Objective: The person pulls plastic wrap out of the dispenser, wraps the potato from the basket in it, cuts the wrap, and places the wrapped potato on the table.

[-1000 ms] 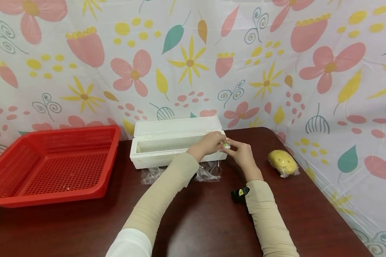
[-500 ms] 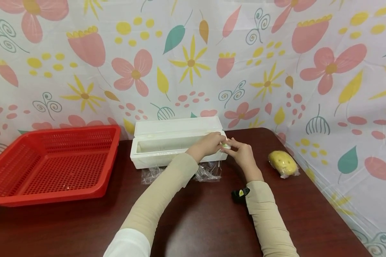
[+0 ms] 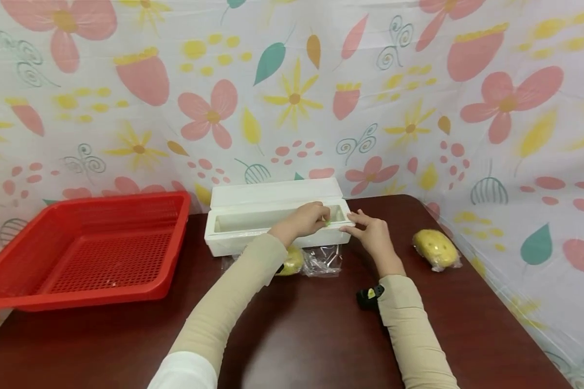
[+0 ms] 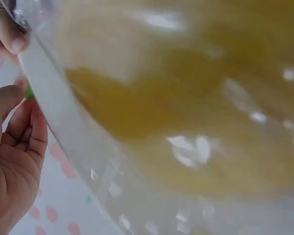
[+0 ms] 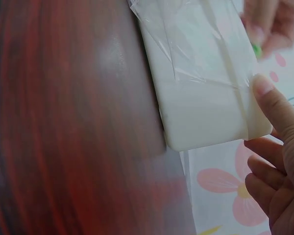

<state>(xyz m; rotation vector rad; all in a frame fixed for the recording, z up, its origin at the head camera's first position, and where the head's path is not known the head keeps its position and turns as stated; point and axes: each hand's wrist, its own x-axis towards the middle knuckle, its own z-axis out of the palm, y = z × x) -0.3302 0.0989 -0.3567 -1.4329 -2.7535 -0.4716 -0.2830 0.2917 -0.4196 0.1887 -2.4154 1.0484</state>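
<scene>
A long white box (image 3: 224, 246) with its lid (image 3: 277, 192) raised stands near the patterned cloth and looks like a cling film dispenser. Clear film (image 3: 326, 259) hangs down its front over a yellow lump (image 3: 293, 262), which my left forearm partly hides. My left hand (image 3: 304, 221) pinches a small green piece (image 5: 256, 50) at the box's front edge. At the right end, my right hand (image 3: 373, 235) grips the box corner between thumb and fingers; the thumb rests on the film-covered front in the right wrist view. The yellow lump (image 4: 201, 88) fills much of the left wrist view, blurred behind film.
A red perforated basket (image 3: 175, 237) stands at the left of the dark wooden table (image 3: 297, 335). Another yellow lump in clear film (image 3: 436, 249) lies at the right, near the table edge. Patterned cloth (image 3: 292, 146) hangs behind the table.
My left hand has moved left along the box edge with the green piece, away from my right hand. The right hand stays at the corner. The yellow lump under the film shows now.
</scene>
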